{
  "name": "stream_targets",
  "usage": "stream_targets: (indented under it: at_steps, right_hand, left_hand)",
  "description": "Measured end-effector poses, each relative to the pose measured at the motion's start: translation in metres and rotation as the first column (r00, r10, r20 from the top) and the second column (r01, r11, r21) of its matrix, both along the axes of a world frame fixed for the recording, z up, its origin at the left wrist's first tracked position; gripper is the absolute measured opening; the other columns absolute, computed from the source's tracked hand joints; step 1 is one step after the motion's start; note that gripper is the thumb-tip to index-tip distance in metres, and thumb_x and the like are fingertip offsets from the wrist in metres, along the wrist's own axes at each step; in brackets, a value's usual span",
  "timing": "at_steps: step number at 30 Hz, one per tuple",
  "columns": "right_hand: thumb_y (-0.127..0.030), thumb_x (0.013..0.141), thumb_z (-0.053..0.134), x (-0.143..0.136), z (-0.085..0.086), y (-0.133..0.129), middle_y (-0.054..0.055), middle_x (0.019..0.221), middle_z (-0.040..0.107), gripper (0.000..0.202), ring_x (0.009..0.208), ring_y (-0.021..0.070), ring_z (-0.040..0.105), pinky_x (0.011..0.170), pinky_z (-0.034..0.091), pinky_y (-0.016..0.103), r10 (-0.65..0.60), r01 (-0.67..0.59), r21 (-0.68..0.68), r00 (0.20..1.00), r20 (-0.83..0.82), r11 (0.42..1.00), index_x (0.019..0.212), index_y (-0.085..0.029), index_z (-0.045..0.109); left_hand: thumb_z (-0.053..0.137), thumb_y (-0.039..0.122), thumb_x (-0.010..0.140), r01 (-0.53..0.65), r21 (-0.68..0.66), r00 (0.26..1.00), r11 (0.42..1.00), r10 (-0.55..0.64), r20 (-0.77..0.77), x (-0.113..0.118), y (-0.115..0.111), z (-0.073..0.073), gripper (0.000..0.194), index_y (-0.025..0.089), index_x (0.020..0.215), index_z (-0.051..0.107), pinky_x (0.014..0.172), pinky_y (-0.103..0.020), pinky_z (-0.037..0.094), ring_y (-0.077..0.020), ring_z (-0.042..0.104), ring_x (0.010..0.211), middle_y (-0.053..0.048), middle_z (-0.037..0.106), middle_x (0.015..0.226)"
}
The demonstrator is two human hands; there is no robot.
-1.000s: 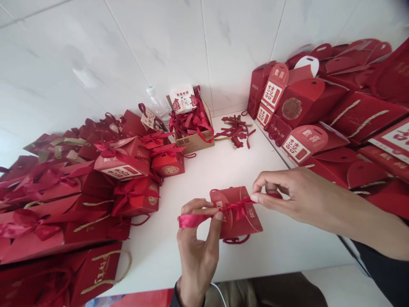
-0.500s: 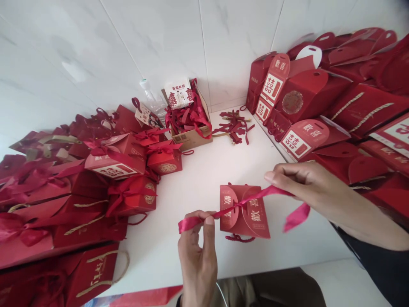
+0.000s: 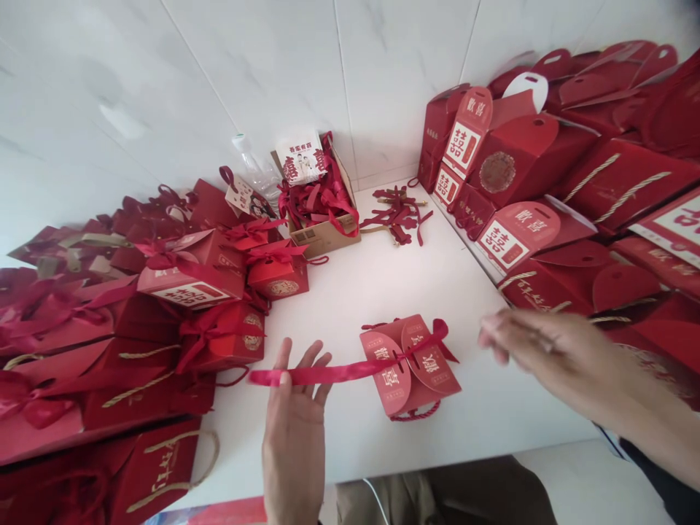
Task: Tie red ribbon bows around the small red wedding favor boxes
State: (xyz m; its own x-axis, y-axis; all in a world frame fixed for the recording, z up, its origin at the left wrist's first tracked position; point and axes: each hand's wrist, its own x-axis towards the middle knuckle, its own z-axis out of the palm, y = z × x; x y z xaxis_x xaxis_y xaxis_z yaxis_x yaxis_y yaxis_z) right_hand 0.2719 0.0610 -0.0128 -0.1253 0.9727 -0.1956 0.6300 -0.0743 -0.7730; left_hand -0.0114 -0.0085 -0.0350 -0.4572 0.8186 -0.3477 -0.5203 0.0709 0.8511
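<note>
A small red gift box point(image 3: 402, 386) with gold characters lies on the white table, its two rounded flaps meeting on top. Through the flaps runs a pink-red ribbon point(image 3: 350, 372), crossed at the middle of the box. My left hand point(image 3: 298, 423) has one end of it under the thumb, laid across the extended fingers, and the strand stretches left from the box. The loose other end curls up at the box's right edge. To the right of the box, my right hand point(image 3: 530, 346) is apart from the ribbon and smeared by motion; its fingers are unclear.
Boxes tied with bows point(image 3: 197, 270) are piled on the left. On the right stand stacked red boxes point(image 3: 525, 175). At the back sit a cardboard box point(image 3: 322, 237) of ribbons, a clear bottle point(image 3: 254, 164) and a heap of short ribbons point(image 3: 397, 215).
My right hand has let go of its ribbon end and drawn back to the right. My left hand has moved left with its end, and the gift box has turned slightly.
</note>
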Motion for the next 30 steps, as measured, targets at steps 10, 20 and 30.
stream_targets:
  at_steps: [10, 20, 30]
  right_hand:
    - [-0.056, 0.094, 0.068, -0.052, -0.009, -0.003, -0.001, 0.087, 0.062, 0.030, 0.078, 0.0156, 0.055, 0.072, 0.049, 0.026, -0.278, 0.043, -0.309, 0.565, -0.777, 0.950, 0.090, -0.026, 0.066]
    - [-0.052, 0.085, 0.080, -0.054, -0.009, -0.003, -0.005, 0.069, 0.055, 0.033, 0.053, 0.0066, 0.039, 0.048, 0.038, 0.016, -0.418, 0.049, -0.442, 0.430, -0.800, 0.896, 0.084, -0.022, 0.067]
    - [-0.063, 0.092, 0.062, -0.014, -0.019, -0.014, 0.008, 0.095, 0.068, 0.047, 0.083, 0.0246, 0.065, 0.065, 0.052, 0.034, -0.297, 0.298, -0.028, 0.931, -0.214, 0.954, 0.112, -0.021, 0.061]
  left_hand:
    - [0.065, 0.053, 0.094, 0.078, -0.019, 0.991, 0.997, -0.079, -0.107, 0.027, 0.002, 0.008, 0.040, 0.021, 0.116, 0.078, 0.100, -0.038, 0.052, -0.0241, 0.067, 0.112, -0.010, 0.074, 0.119]
    - [0.077, 0.043, 0.086, 0.024, 0.055, 0.988, 0.998, -0.032, 0.150, 0.013, 0.011, 0.005, 0.029, 0.019, 0.072, 0.066, 0.073, -0.025, 0.054, -0.0090, 0.049, 0.052, 0.008, 0.042, 0.049]
    - [0.063, 0.064, 0.089, 0.170, -0.381, 0.652, 0.909, -0.394, -0.648, -0.012, -0.026, 0.009, 0.045, 0.022, 0.101, 0.072, 0.055, -0.028, 0.041, -0.0162, 0.053, 0.054, 0.000, 0.064, 0.063]
